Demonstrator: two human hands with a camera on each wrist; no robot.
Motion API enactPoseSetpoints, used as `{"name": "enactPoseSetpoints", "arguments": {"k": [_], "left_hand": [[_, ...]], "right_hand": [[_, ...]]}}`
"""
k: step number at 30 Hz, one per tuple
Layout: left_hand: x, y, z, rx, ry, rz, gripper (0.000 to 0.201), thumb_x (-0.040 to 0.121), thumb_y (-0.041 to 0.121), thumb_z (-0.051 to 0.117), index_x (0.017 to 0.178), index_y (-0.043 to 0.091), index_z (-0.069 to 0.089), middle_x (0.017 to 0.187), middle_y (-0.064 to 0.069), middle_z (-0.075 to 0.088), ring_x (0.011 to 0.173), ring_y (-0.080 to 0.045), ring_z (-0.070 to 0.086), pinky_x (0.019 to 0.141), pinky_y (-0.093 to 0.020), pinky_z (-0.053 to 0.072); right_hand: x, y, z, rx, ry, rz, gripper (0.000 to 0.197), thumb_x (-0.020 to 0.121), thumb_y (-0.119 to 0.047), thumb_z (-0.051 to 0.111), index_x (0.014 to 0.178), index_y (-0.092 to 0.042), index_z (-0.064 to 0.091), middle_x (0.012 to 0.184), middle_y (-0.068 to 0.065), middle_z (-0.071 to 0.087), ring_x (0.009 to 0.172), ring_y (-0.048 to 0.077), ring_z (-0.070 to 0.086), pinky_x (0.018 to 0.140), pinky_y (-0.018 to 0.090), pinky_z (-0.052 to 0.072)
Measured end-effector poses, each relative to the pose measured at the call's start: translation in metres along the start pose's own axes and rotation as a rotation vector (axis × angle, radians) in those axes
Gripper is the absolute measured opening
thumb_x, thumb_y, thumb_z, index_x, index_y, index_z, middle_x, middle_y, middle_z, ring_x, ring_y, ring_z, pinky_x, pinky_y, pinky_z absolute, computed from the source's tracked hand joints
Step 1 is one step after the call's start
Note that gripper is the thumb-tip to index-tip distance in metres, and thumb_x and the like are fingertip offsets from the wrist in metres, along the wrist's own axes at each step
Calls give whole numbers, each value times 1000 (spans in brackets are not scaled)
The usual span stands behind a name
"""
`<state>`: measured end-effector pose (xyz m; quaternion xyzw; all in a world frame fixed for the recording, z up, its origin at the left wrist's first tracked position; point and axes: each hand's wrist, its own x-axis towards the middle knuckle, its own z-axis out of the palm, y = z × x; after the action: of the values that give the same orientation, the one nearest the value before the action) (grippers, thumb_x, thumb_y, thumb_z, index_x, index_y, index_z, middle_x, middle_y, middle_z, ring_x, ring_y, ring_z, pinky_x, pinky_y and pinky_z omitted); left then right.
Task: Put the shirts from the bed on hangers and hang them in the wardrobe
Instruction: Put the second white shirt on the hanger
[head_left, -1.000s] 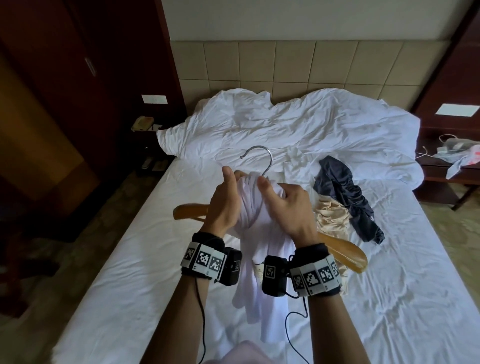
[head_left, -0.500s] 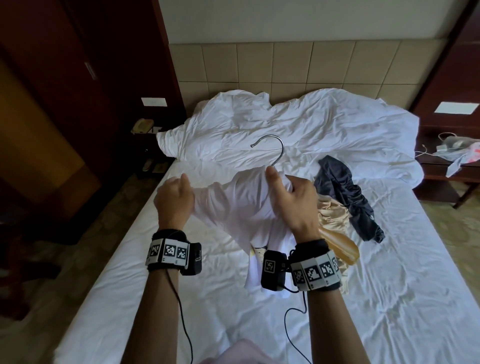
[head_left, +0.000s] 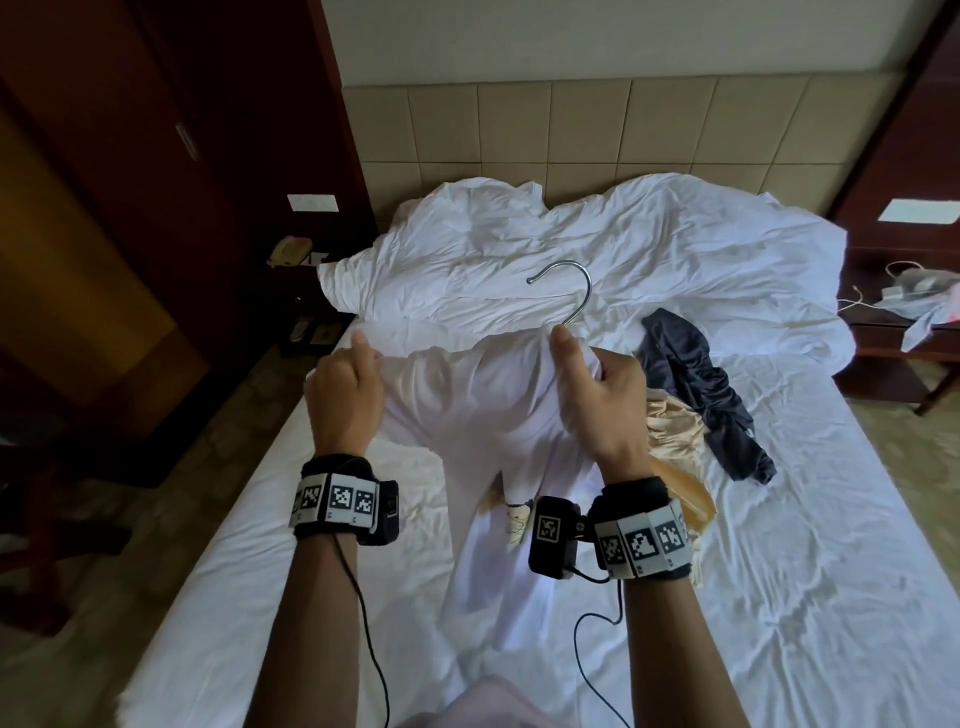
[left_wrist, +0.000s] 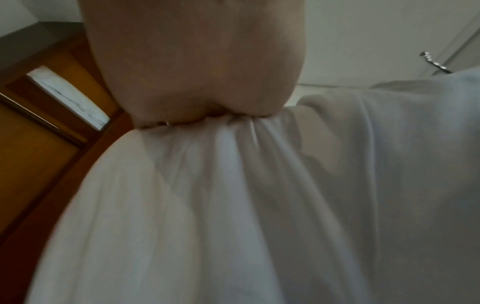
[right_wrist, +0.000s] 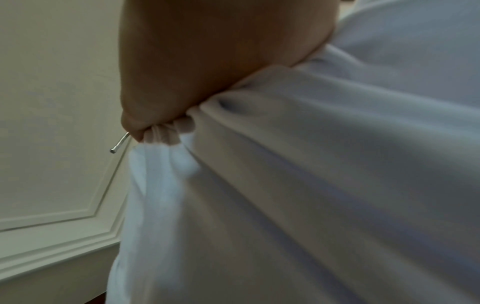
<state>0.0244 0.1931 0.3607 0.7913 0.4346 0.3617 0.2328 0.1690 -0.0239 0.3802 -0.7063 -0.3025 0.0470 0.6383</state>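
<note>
Hands moved apart since a moment ago: left hand (head_left: 340, 387) pulled white shirt (head_left: 483, 410) over hanger's (head_left: 680, 499) left end; right hand (head_left: 605, 384) pinches collar by hook (head_left: 563, 291). Right end of hanger still bare. Both hands clamped on shirt.

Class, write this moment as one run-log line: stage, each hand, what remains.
stage: fitting white shirt on wooden hanger | left hand: grips shirt | right hand: grips shirt by hook | remaining: dark garment, beige garment on bed

I see thin matt white cloth shirt (head_left: 483, 415), shiny metal hook (head_left: 569, 291). Glossy varnished wood hanger end (head_left: 685, 499). Bed sheet (head_left: 779, 571) wrinkled matt cotton.
</note>
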Motion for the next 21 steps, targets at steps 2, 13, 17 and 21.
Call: {"name": "enactPoseSetpoints", "arguments": {"k": [2,13,17,21], "left_hand": [[4,-7,-1,40,-108,-190,67,111,46,20,119,4,72,122,-17,71,118,-37,63,108,-48,44],[-2,22,-12,-95,-157,81,41,109,39,40,107,17,76,108,7,74,100,-8,64,83,-28,45],[-4,22,-1,-36,-281,167,59,111,45,36,86,13,78,82,4,76,85,-13,68,81,-29,47],[-2,13,-1,-42,-226,86,67,112,45,32,88,-2,74,84,-7,75,89,-22,69,82,-31,47]], "right_hand": [[0,1,-2,2,-6,-14,71,99,-64,59,56,-15,32,49,2,34,48,16,31,49,38,26],[-4,-1,8,-91,-39,-4,79,98,-68,58,62,-2,34,50,1,35,47,13,32,48,33,25],[-3,-2,6,29,-15,-13,70,99,-63,60,64,-4,43,54,8,40,51,16,35,50,37,28],[2,3,-4,27,55,44,38,94,-66,65,94,-28,73,78,-10,73,70,4,64,62,28,47]]}}
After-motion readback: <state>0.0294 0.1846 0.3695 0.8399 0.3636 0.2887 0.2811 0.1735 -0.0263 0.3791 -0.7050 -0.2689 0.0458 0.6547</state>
